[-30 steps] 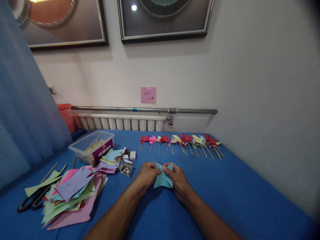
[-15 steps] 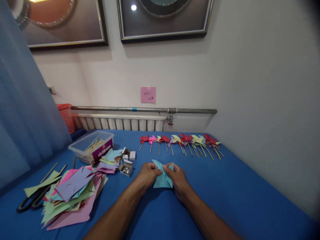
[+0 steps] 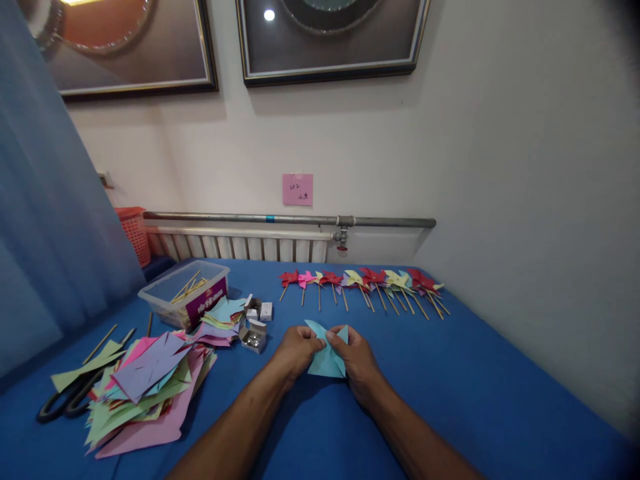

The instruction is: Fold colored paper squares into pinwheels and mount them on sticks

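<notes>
A light blue paper pinwheel piece (image 3: 326,363) is held up over the blue table, partly folded with its corners pointing outward. My left hand (image 3: 296,350) pinches its left side, thumb near the centre. From the right, my right hand (image 3: 356,353) grips it, thumb also close to the centre. Fingers behind the paper are hidden. Just left of my hands stand small open white boxes; the nearer box (image 3: 254,337) contains shiny metal bits too small to name. Beside it lies a smaller stack of coloured paper (image 3: 221,322).
A large pile of cut coloured paper (image 3: 150,380) lies at the left, beside black-handled scissors (image 3: 75,397). Behind it is a clear plastic box (image 3: 183,293) holding wooden sticks. Finished pinwheels (image 3: 373,277) on sticks line the far edge of the blue table (image 3: 475,400).
Both hands keep their grip on the light blue paper, with hardly any movement. The whole view has shifted very slightly.
</notes>
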### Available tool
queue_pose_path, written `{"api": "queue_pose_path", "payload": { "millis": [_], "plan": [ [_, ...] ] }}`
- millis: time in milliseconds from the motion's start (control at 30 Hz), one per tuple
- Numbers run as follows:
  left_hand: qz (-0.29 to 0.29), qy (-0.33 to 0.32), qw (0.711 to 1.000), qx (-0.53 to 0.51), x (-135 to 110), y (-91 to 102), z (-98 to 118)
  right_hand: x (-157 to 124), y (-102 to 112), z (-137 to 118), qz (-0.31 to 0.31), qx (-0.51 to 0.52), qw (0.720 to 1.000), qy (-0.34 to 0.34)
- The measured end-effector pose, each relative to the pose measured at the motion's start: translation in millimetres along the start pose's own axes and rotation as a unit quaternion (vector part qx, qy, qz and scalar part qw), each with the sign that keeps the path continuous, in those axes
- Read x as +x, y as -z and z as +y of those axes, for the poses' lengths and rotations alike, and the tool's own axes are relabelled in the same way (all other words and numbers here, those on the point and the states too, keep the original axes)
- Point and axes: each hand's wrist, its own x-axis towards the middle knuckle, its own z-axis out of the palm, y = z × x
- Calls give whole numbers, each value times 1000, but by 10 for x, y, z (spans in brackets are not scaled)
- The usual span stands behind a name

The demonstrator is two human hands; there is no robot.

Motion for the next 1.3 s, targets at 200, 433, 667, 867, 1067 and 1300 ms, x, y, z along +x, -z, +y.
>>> {"api": "queue_pose_path", "payload": {
  "millis": [200, 433, 667, 867, 1067, 1300],
  "plan": [
    [4, 11, 1000, 17, 12, 7, 18, 47, 43, 51, -14, -1, 1000, -10],
    [-1, 10, 1000, 14, 36, 32, -4, 90, 56, 74, -29, -13, 999, -17],
    [-3, 8, 1000, 11, 30, 21, -10, 38, 38, 48, -16, -8, 1000, -5],
    [-8, 5, 1000, -9, 10, 9, -10, 19, 17, 23, 12, -40, 999, 9],
    [-9, -1, 1000, 5, 33, 0, -27, 25, 13, 26, 27, -75, 997, 8],
    [-15, -5, 1000, 2, 44, 14, -41, 35, 41, 48, 7, -64, 998, 7]
  ]
}}
